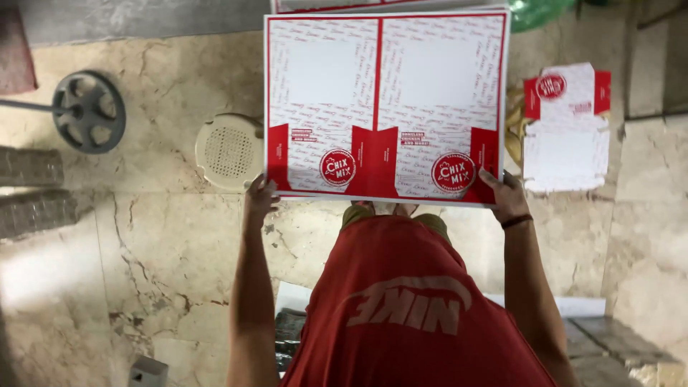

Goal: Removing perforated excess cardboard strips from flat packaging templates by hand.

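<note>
A large flat printed cardboard sheet [387, 104], white with red borders and two round red emblems, is held up level in front of me. My left hand [259, 197] grips its near left corner. My right hand [505, 197], with a dark band on the wrist, grips its near right corner. The sheet lies on top of more sheets whose edge shows just beyond it. Below the sheet I see my red shirt and my feet on the floor.
The floor is beige marble [158, 244]. A round cream perforated stool top [228, 152] sits left of the sheet. A grey weight disc on a bar [89, 111] lies far left. A punched-out white and red box blank [566, 129] lies at right.
</note>
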